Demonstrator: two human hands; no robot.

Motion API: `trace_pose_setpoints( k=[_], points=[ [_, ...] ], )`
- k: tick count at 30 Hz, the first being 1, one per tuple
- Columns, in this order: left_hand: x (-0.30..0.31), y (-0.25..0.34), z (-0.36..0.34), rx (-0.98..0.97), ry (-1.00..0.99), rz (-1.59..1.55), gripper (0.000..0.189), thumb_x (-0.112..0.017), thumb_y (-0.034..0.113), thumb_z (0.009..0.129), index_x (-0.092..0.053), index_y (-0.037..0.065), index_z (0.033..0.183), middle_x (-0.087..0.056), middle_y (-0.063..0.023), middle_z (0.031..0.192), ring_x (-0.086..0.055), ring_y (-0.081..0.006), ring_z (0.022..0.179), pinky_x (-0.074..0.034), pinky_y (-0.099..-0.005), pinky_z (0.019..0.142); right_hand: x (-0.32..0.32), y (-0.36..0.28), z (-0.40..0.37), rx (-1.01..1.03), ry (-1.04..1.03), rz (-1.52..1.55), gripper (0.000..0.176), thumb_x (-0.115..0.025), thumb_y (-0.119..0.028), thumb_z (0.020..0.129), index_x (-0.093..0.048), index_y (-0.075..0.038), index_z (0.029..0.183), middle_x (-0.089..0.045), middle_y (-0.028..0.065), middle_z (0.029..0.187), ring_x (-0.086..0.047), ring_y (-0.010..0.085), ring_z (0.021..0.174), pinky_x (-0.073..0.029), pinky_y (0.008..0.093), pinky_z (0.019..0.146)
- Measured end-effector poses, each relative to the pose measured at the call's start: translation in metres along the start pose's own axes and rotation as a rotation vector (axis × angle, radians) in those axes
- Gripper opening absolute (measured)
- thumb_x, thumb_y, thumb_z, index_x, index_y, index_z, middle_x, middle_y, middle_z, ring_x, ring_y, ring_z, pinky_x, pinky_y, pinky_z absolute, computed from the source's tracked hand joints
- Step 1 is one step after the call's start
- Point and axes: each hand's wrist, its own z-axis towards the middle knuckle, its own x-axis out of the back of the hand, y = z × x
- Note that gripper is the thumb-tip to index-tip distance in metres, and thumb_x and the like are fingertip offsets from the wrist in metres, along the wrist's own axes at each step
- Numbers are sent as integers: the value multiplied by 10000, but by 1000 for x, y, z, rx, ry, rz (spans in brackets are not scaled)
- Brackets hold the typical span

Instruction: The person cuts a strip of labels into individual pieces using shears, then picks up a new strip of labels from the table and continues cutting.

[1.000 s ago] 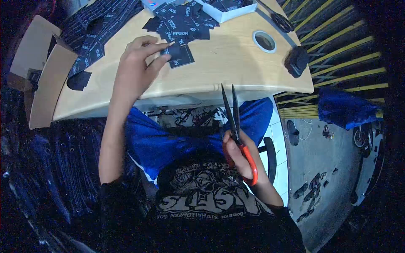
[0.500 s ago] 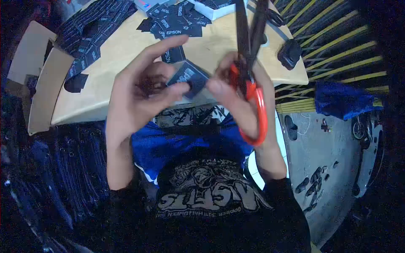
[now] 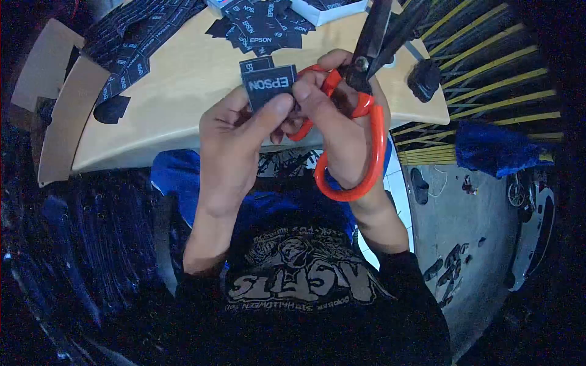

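Between the thumb and fingers of my left hand [image 3: 235, 143] is a black EPSON label [image 3: 264, 79], its lettering reversed in this view. My right hand [image 3: 342, 131] has its thumb through a loop of the red-handled scissors [image 3: 379, 143], whose dark blades point up and away. The right thumb and fingertips also meet the right edge of the held label. Just beyond it, another black label [image 3: 251, 63] lies on the table.
On the wooden table [image 3: 177, 91], a pile of cut EPSON labels [image 3: 259, 27] lies at the back, near a white box [image 3: 329, 15]. Long uncut label strips [image 3: 137, 49] stretch along the left, beside an open cardboard box [image 3: 70, 116]. A dark object [image 3: 423, 79] sits at the right edge.
My left hand has moved right and closed in on the label, now turned flat with its lettering showing. The right hand's fingers have come to its edge, and the scissors have tilted rightward.
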Motion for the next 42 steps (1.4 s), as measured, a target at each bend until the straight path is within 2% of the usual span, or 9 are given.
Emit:
trace_pose_setpoints(
  k=[14,18,19,20,22,26,29,31,42],
  points=[
    [-12,17,-3,-79,184,123,153,-651,118,824,-662,-29,862,-638,-56,714,-525,-68,588,-400,-195,536,14,-3,-53,-218,-288,-427,550,-667,-387,773,-443,-29,1125,-439,12,845,-413,86,751,-347,202,629],
    [-15,17,-6,-116,205,144,153,-649,118,825,-661,-30,861,-639,-51,711,-522,-63,592,-400,-193,537,16,-2,-52,-186,-292,-446,501,-677,-343,775,-452,-27,1093,-427,1,810,-393,79,698,-338,201,593],
    [-14,17,-6,-110,199,149,150,-651,115,823,-659,-30,860,-639,-49,713,-520,-62,593,-401,-193,538,20,1,-50,-102,-327,-532,558,-713,-263,755,-414,-11,1152,-570,138,826,-578,247,670,-468,330,618],
    [-13,17,-6,-104,194,156,148,-654,112,820,-657,-31,860,-638,-47,714,-519,-61,594,-401,-194,539,19,0,-49,-104,-331,-535,558,-713,-263,755,-414,-11,1152,-570,138,826,-578,247,670,-468,330,618],
    [-13,17,-7,-115,199,163,146,-655,109,819,-654,-31,860,-637,-46,715,-518,-60,594,-403,-194,540,17,-1,-50,-201,-305,-474,472,-664,-348,791,-454,-26,1064,-420,-4,779,-385,71,682,-316,197,572],
    [-12,14,-7,-174,186,183,133,-654,96,818,-649,-29,864,-642,-50,730,-518,-59,599,-408,-197,544,18,-4,-48,-158,-349,-579,533,-704,-270,763,-430,-14,1141,-581,118,847,-573,216,661,-467,323,600],
    [-14,13,-7,-150,240,167,127,-657,95,814,-658,-23,859,-652,-54,738,-514,-55,597,-400,-189,546,17,-3,-48,-161,-336,-543,518,-696,-256,771,-431,-23,1150,-578,100,848,-559,191,653,-457,304,594],
    [-10,12,-6,-153,229,186,130,-659,99,811,-663,-22,856,-655,-56,738,-504,-52,591,-393,-186,542,14,1,-50,-172,-276,-439,413,-655,-322,812,-468,-38,1045,-378,-28,730,-350,56,645,-282,188,572],
    [-10,14,-5,-158,279,266,160,-681,129,803,-661,-21,855,-663,-58,728,-521,-44,586,-391,-176,536,12,-4,-45,-202,-287,-474,399,-660,-290,808,-472,-32,1047,-399,-23,727,-372,54,646,-299,187,569]
  ],
)
